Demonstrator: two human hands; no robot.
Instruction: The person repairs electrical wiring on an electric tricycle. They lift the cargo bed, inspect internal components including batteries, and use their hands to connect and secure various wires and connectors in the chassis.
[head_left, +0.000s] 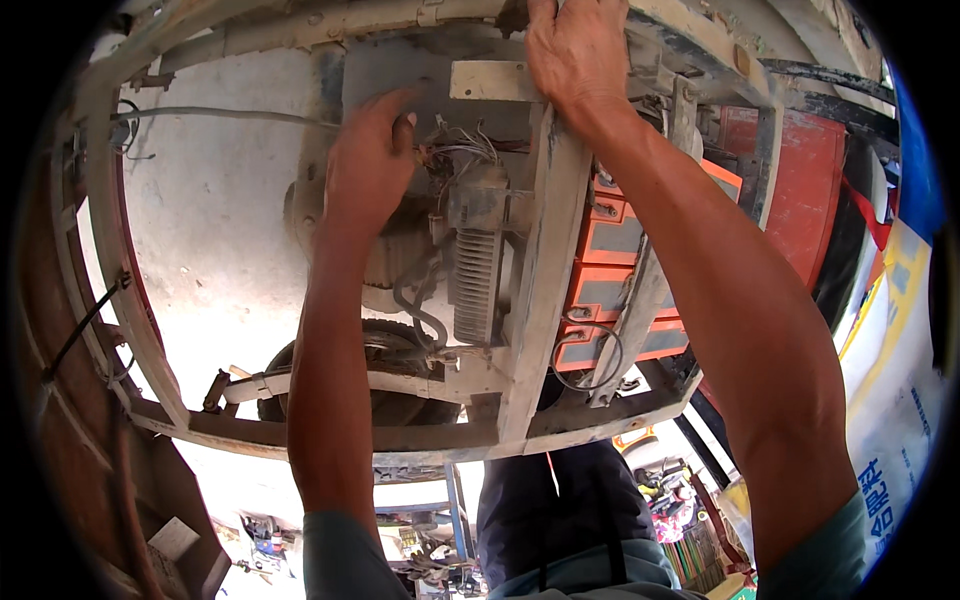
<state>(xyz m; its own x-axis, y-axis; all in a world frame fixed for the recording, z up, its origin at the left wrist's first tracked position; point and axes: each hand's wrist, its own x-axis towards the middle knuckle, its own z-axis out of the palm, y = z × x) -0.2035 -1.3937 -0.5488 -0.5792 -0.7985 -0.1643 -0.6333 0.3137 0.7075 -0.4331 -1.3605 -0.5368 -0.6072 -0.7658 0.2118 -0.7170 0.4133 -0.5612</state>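
My left hand reaches into the dusty vehicle frame, fingers bent against a bundle of thin wires above a ribbed grey controller box. My right hand lies flat on the top of a grey metal bar that runs down the middle of the frame. I cannot see anything held inside either hand; the left fingertips are partly hidden by the wires.
Orange battery blocks sit right of the bar, with black cables looping below them. A wheel shows under the frame. A rusty frame rail curves along the left. Tools and clutter lie on the ground below.
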